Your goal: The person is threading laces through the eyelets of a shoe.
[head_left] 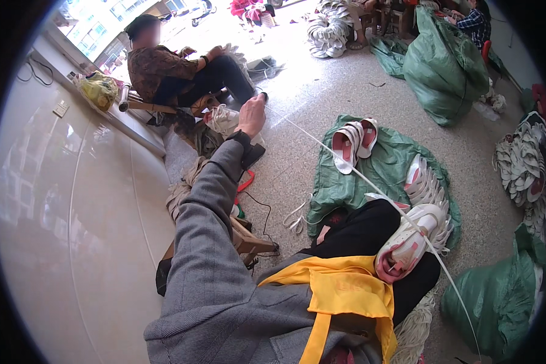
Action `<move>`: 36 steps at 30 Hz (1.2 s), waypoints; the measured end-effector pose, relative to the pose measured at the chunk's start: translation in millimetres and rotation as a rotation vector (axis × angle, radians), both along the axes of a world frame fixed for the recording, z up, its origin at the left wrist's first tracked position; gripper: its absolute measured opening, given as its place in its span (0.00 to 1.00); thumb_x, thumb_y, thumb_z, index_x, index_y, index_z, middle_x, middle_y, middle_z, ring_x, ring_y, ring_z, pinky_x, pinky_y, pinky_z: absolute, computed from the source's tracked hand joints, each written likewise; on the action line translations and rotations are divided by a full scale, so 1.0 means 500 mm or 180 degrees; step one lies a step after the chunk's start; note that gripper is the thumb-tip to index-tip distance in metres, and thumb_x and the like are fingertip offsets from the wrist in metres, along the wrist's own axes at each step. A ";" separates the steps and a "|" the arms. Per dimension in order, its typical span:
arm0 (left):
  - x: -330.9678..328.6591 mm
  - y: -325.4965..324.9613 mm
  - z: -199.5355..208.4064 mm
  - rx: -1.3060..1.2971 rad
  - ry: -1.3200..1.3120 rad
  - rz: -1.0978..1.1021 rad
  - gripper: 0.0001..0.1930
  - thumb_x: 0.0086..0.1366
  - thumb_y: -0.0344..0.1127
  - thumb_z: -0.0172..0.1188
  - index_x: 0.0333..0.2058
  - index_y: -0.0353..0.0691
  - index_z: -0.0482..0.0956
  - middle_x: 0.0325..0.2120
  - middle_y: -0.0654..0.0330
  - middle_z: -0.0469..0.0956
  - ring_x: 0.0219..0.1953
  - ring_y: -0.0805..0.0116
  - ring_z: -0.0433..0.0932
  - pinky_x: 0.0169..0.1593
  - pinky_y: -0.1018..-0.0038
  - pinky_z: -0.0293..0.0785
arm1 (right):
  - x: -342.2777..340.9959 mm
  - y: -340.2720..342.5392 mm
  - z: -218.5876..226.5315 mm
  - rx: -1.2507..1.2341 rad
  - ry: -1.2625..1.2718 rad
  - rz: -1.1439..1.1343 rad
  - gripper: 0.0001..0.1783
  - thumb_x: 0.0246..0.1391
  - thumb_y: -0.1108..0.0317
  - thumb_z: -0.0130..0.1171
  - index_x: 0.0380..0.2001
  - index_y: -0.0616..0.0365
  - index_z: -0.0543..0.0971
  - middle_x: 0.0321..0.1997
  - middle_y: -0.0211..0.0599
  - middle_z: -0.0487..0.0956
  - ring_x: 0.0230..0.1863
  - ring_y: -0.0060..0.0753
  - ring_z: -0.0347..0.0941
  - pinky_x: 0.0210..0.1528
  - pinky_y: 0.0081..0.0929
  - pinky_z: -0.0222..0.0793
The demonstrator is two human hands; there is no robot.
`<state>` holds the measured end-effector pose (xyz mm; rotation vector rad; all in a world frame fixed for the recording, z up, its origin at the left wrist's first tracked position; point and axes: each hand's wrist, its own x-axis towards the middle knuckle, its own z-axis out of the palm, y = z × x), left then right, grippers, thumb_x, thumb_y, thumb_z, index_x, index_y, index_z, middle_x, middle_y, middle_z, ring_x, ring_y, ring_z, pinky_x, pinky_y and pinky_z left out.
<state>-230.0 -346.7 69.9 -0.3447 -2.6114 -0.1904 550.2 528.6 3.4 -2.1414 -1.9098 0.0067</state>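
My left hand [252, 115] is stretched far forward, closed around a long white cord [346, 167]; something black shows at its fingertips. The cord runs taut to a white shoe with a pink lining [401, 252] resting on my dark-trousered legs, then on to the lower right edge. There a sliver of what looks like my right hand [480, 360] shows, its fingers cut off by the frame. A yellow apron [352, 294] covers my lap. Beyond the shoe, a row of white shoe uppers [428, 185] lies on a green sheet [385, 161].
A pair of white shoes [353, 144] sits on the sheet. Another person [176, 70] sits ahead on the left, near a tiled wall [73, 200]. Green sacks [446, 67] and piles of shoe parts [522, 164] stand along the right. A wooden stool [249, 242] is under my left arm.
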 end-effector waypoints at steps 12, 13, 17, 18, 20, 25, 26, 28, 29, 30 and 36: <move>0.000 0.030 -0.026 -0.0092 -0.0701 0.0230 0.08 0.57 0.23 0.57 0.36 0.31 0.80 0.33 0.38 0.83 0.42 0.39 0.84 0.44 0.52 0.81 | -0.084 0.050 -0.031 -0.0768 0.0492 0.0331 0.17 0.66 0.56 0.54 0.31 0.57 0.78 0.25 0.40 0.73 0.23 0.40 0.69 0.28 0.40 0.65; -0.005 0.047 -0.043 -0.0093 -0.0889 0.0067 0.08 0.56 0.24 0.57 0.36 0.31 0.81 0.33 0.38 0.83 0.42 0.39 0.84 0.44 0.51 0.81 | -0.088 0.064 -0.027 -0.0955 0.0550 0.0386 0.19 0.66 0.53 0.54 0.27 0.55 0.77 0.20 0.36 0.71 0.19 0.38 0.68 0.22 0.37 0.63; -0.021 0.118 0.000 -0.0177 -0.1166 -0.0309 0.09 0.53 0.28 0.59 0.32 0.33 0.84 0.32 0.37 0.83 0.40 0.37 0.84 0.44 0.49 0.79 | -0.149 0.030 -0.071 -0.1656 0.0967 0.0601 0.25 0.68 0.49 0.52 0.19 0.51 0.73 0.11 0.28 0.66 0.08 0.30 0.62 0.10 0.30 0.55; -0.010 0.114 0.024 -0.0082 -0.1166 -0.0257 0.09 0.54 0.29 0.59 0.32 0.33 0.84 0.32 0.37 0.83 0.40 0.37 0.84 0.44 0.49 0.79 | -0.185 0.025 -0.066 -0.1703 0.1158 0.0858 0.24 0.67 0.48 0.53 0.20 0.50 0.73 0.11 0.27 0.65 0.08 0.28 0.61 0.10 0.29 0.54; -0.006 0.163 0.070 0.0276 -0.0871 -0.0416 0.09 0.57 0.30 0.57 0.32 0.33 0.84 0.30 0.37 0.83 0.38 0.37 0.84 0.45 0.49 0.79 | -0.197 0.011 -0.028 -0.1645 0.1586 0.1232 0.24 0.67 0.47 0.54 0.21 0.48 0.73 0.12 0.26 0.64 0.08 0.23 0.59 0.10 0.26 0.53; 0.021 0.164 0.137 0.1067 -0.0306 -0.0354 0.11 0.61 0.34 0.56 0.31 0.33 0.84 0.28 0.38 0.82 0.35 0.39 0.84 0.40 0.49 0.79 | -0.231 -0.068 0.061 -0.0650 0.4195 0.1054 0.15 0.69 0.54 0.58 0.36 0.53 0.79 0.22 0.20 0.68 0.17 0.14 0.58 0.17 0.18 0.54; 0.039 0.170 0.121 0.1256 -0.0366 -0.0349 0.11 0.61 0.34 0.56 0.31 0.33 0.84 0.28 0.39 0.83 0.34 0.40 0.84 0.39 0.50 0.79 | -0.223 -0.084 0.067 -0.0235 0.4869 0.1068 0.14 0.69 0.56 0.58 0.40 0.55 0.79 0.25 0.20 0.69 0.20 0.13 0.58 0.18 0.17 0.55; 0.089 0.166 0.006 0.1000 -0.2015 -0.0997 0.09 0.56 0.35 0.64 0.31 0.35 0.87 0.26 0.49 0.85 0.28 0.55 0.85 0.36 0.59 0.81 | -0.184 -0.120 0.049 -0.0904 0.5366 0.1192 0.13 0.71 0.60 0.57 0.46 0.59 0.78 0.28 0.20 0.70 0.23 0.11 0.60 0.22 0.14 0.57; 0.127 0.201 -0.056 0.0838 -0.2857 -0.1246 0.09 0.54 0.35 0.68 0.31 0.37 0.88 0.23 0.55 0.86 0.26 0.63 0.84 0.34 0.64 0.81 | -0.164 -0.133 0.024 -0.1212 0.5615 0.1244 0.13 0.72 0.62 0.56 0.49 0.61 0.78 0.30 0.20 0.70 0.25 0.11 0.60 0.24 0.12 0.58; 0.205 0.246 -0.065 0.0986 -0.3762 -0.1477 0.08 0.55 0.35 0.68 0.31 0.36 0.88 0.23 0.59 0.85 0.26 0.69 0.83 0.33 0.69 0.79 | -0.187 -0.179 -0.008 -0.2174 0.5551 0.1377 0.13 0.71 0.63 0.57 0.49 0.62 0.78 0.30 0.20 0.70 0.26 0.10 0.61 0.27 0.11 0.60; 0.432 0.420 -0.114 0.2157 -0.5534 -0.2385 0.10 0.70 0.37 0.63 0.33 0.36 0.79 0.32 0.62 0.85 0.31 0.78 0.79 0.36 0.79 0.75 | -0.450 -0.570 -0.007 -0.4044 0.4606 0.1260 0.18 0.69 0.70 0.58 0.58 0.69 0.74 0.35 0.26 0.75 0.33 0.15 0.71 0.35 0.13 0.71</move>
